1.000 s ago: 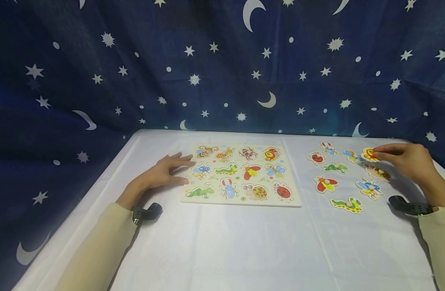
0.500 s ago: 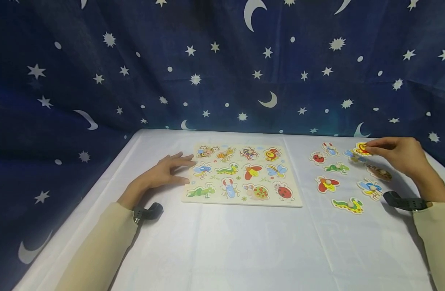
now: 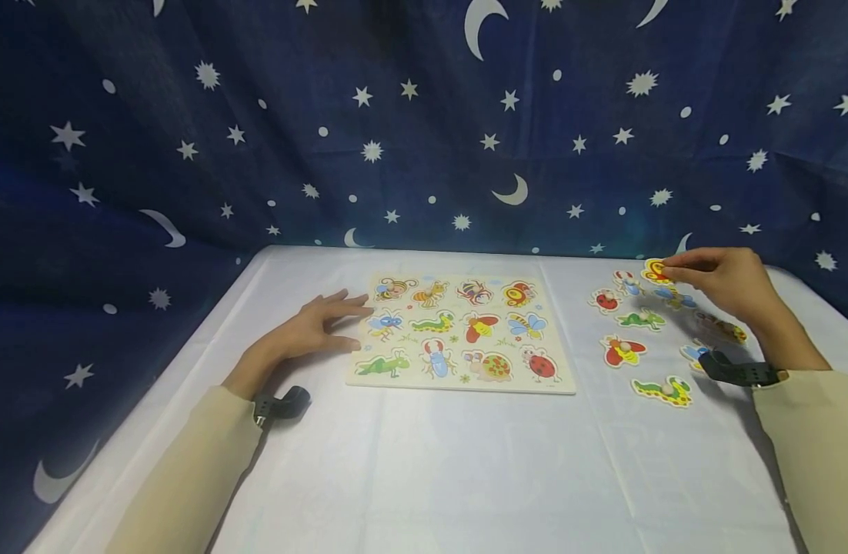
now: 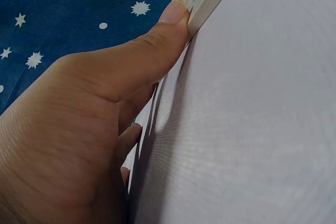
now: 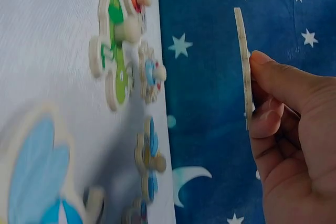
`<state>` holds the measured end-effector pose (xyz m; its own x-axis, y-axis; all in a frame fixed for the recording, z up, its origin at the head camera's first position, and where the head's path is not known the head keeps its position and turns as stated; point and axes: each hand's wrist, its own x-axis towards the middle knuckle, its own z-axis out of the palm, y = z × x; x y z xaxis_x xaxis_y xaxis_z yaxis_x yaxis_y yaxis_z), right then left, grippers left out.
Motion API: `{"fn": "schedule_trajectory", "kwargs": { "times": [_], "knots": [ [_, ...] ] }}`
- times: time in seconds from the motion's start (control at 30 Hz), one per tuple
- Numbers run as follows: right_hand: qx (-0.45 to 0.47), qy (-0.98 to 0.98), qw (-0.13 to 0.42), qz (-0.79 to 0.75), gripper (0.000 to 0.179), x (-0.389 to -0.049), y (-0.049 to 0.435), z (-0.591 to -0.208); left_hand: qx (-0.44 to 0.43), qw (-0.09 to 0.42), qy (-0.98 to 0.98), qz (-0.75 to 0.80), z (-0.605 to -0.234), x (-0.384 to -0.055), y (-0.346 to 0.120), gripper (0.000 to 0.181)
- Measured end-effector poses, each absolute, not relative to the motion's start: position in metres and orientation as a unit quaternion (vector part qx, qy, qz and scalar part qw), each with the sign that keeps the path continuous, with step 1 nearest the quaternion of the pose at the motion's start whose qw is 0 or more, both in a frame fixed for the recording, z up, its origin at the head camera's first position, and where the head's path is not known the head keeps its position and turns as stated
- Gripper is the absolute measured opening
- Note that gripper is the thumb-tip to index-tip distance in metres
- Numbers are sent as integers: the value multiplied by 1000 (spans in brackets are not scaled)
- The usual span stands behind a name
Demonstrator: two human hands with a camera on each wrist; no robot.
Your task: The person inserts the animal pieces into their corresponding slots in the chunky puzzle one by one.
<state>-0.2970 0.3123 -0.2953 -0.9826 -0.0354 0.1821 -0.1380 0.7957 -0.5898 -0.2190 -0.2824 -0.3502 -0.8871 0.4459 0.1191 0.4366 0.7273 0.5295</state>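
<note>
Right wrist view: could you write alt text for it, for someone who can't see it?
A right hand pinches a thin wooden puzzle piece, seen edge-on and clear of the white tablecloth. Knobbed insect pieces lie on the cloth at the picture's left, including a green one and a blurred blue-winged one; behind hangs a dark blue curtain with pale stars.

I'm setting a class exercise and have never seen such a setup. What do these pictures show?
No machine, just someone working bare-handed. The wide picture comes from a head-worn camera, each close-up from a small black camera on one wrist. On the white-covered table lie a flat, cream, rectangular board showing colourful bugs and, right of it, loose bug-shaped wooden pieces with knobs. The right hand pinches a flat yellow-and-red piece; the left hand is at the board's left edge.
</note>
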Motion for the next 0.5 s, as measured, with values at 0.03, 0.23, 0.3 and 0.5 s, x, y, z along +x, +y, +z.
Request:
{"fn": "schedule_trajectory", "kwargs": {
  "times": [0.03,0.23,0.3,0.5],
  "knots": [
    [48,-944,80,317,60,-298,310,-295,236,9,929,284,-350,-219,-282,62],
    [69,-940,72,326,57,-301,293,-293,231,16,931,284,-350,-219,-282,62],
    [77,-938,70,330,56,-302,288,-293,231,16,930,284,-350,-219,-282,61],
    [94,-935,64,335,55,-306,273,-292,231,16,930,286,-349,-219,-282,62]
  ]
}}
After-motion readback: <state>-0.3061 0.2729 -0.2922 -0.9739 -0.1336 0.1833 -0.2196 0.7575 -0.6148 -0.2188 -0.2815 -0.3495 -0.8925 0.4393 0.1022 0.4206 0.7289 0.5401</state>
